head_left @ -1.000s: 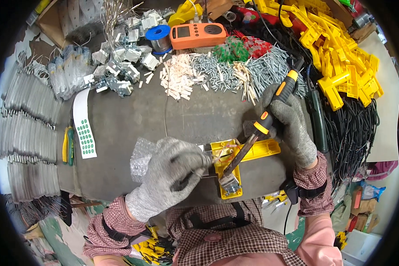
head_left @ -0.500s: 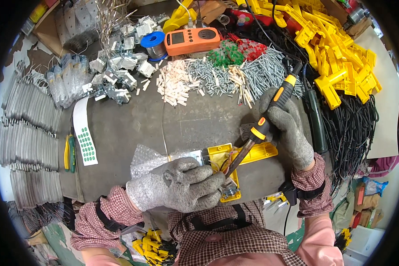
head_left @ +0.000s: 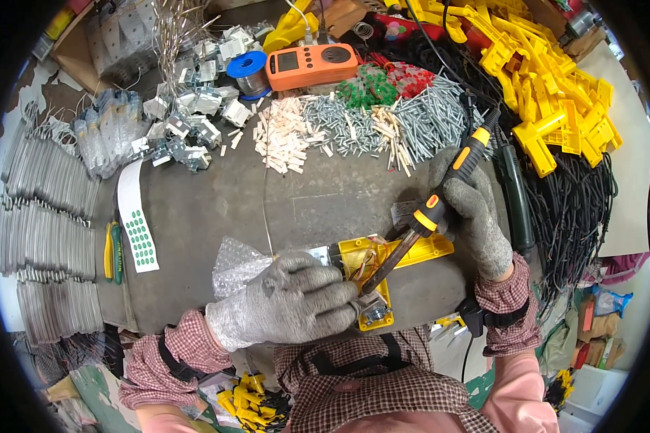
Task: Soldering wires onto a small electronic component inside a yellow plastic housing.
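My right hand (head_left: 478, 224), in a grey glove, is closed around the black-and-orange handle of a soldering iron (head_left: 429, 211). The iron slants down to the left, its dark barrel over an opened yellow plastic housing (head_left: 420, 250). Thin wires (head_left: 373, 257) run inside the housing, and a small metal part (head_left: 375, 313) sits at its near end. The iron's tip is close to the fingertips of my gloved left hand (head_left: 292, 299). Those fingers are bent together at the housing's left edge; the thumb and whatever they pinch are hidden.
Bubble wrap (head_left: 238, 267) lies beyond my left hand. Farther back are a solder spool (head_left: 250, 75), an orange meter (head_left: 310, 66), and piles of screws (head_left: 433, 115) and pale pegs (head_left: 285, 133). Yellow housings (head_left: 549, 94) and black cables (head_left: 574, 209) crowd the right, metal tubes (head_left: 47, 238) the left.
My left fingers have drawn back slightly to the left, uncovering more of the housing. The iron's handle has shifted a little right, while its tip has moved slightly nearer and left.
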Demonstrator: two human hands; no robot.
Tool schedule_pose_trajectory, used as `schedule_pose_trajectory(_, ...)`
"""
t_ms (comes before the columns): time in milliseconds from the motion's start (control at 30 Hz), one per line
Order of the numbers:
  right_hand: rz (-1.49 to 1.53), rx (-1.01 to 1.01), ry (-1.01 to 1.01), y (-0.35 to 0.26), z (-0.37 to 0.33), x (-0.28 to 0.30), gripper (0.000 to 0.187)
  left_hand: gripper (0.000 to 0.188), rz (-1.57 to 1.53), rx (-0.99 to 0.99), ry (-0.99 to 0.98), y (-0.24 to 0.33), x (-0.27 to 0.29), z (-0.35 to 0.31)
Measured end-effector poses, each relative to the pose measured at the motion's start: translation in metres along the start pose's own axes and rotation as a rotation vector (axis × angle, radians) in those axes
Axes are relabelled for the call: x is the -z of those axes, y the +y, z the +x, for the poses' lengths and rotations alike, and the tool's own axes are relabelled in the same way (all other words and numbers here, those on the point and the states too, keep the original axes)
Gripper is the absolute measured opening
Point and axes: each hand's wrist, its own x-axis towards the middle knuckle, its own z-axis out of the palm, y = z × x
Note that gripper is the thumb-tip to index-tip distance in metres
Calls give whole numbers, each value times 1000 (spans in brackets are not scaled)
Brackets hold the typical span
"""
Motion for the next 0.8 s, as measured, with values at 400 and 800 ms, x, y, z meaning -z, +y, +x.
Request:
schedule_pose_trajectory(400, 29, 26, 15, 6, -2, 2, 24, 30, -336, 249, 52, -4, -4, 4)
schedule_pose_trajectory(800, 82, 8, 44, 2, -2, -1, 25, 41, -191, 308, 109, 17, -1, 10)
